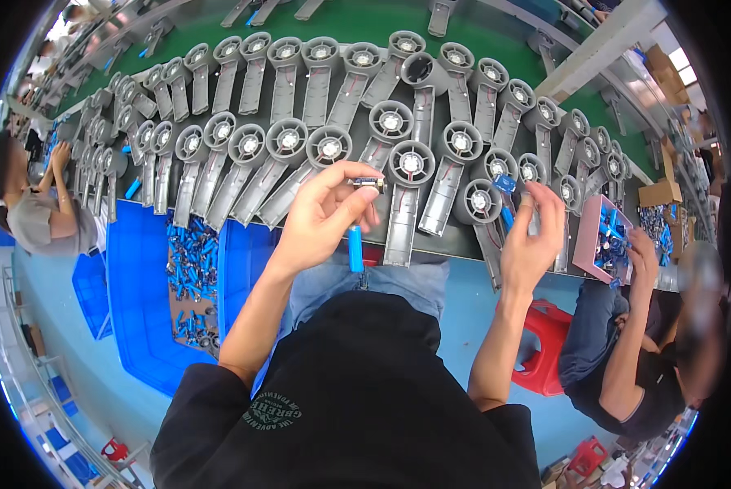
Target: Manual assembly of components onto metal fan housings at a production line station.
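Observation:
My left hand (320,218) is raised over the table's near edge, pinching a small circuit board (368,184) between thumb and fingers. Below that board hangs a blue cylindrical battery (355,249). Farther right, my right hand (535,236) has its fingertips closed at the edge of a blue circuit board (504,183). A second blue battery (508,218) shows beneath this board; whether they are joined, I cannot tell. Between my hands lies a grey handheld fan housing (411,167) with its round head away from me and its open handle toward me.
Rows of grey fan housings (286,143) cover the table. A blue bin (141,293) of boards and batteries (190,261) stands at left. A pink box (593,236) of parts sits right, by a co-worker's hand (642,254). A red stool (544,350) is below; another person sits far left.

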{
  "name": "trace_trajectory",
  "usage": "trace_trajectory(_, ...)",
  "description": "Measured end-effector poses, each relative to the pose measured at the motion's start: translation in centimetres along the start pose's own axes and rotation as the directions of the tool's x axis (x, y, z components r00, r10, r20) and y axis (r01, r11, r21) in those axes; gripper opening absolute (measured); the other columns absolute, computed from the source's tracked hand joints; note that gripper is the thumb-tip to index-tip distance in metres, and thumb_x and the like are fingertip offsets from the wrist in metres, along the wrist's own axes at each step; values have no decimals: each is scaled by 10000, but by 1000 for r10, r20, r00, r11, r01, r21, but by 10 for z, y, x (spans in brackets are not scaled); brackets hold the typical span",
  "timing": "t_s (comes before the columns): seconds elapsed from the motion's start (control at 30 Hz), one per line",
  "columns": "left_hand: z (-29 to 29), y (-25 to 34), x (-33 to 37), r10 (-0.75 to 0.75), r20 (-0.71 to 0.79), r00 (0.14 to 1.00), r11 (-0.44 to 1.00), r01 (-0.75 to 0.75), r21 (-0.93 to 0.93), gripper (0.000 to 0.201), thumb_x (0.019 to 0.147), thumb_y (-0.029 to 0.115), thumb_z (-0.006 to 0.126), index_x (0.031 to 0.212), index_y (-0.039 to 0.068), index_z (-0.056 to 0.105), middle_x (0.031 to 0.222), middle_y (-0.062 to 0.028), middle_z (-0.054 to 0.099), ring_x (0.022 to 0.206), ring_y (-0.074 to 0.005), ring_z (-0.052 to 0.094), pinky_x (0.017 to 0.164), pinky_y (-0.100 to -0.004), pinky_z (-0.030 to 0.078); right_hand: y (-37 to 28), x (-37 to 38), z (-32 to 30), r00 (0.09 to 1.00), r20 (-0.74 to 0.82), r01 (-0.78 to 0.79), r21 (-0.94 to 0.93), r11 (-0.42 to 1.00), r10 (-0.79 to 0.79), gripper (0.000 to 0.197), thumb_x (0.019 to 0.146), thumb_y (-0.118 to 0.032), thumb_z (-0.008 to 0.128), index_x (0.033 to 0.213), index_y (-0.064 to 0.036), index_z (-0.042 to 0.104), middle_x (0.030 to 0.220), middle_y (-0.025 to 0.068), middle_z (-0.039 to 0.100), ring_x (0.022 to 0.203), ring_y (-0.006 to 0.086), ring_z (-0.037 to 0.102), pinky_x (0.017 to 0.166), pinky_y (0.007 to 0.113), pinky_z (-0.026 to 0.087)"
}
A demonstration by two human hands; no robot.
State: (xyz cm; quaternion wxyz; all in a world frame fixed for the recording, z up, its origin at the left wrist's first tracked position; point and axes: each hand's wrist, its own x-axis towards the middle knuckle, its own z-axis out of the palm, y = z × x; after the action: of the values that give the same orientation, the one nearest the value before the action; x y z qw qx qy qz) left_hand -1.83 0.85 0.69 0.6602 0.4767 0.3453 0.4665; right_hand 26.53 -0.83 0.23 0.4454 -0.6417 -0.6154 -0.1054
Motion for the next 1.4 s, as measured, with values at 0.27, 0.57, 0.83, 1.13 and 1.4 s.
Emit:
trace_trajectory(0.27,22,-10,-10,294,128,947,457,-257,851,138,841,41,672,974,64,698,839,-104,561,659,-247,624,582,-347,491,-63,-21,7,876,472,-319,414,852,99,153,863,30,677,1011,-6,691,912,45,639,655,78,540,581,225,437)
trace_trajectory(0.57,31,-27,1,240,200,950,222,-254,941,124,841,92,673,940,35,624,861,-145,558,634,-349,641,542,-433,523,-72,-34,28,866,499,-307,467,829,40,161,855,29,690,1012,-8,697,948,51,652,585,56,522,506,211,400)
trace_trajectory(0.83,30,-20,7,106,-164,981,863,-8,506,91,939,22,623,981,-44,669,961,-22,619,637,16,494,487,-176,365,-75,-40,48,896,443,-308,574,759,28,148,867,1,712,1014,-4,731,990,58,699,588,34,502,499,194,381)
trace_trajectory(1.13,20,-22,-7,51,-194,980,917,31,397,288,934,-6,624,1221,-22,634,858,-28,639,696,-57,568,660,-221,470,-81,-38,49,880,453,-409,566,716,144,124,848,6,723,971,-9,730,912,23,661,573,13,484,484,184,349)
trace_trajectory(1.4,21,-35,-8,231,-172,958,819,-96,566,305,869,-42,678,1173,-20,680,962,-109,719,789,-126,684,715,-262,543,-80,-37,49,857,494,-453,583,675,147,109,827,11,735,934,1,719,913,32,656,617,36,525,530,194,397)
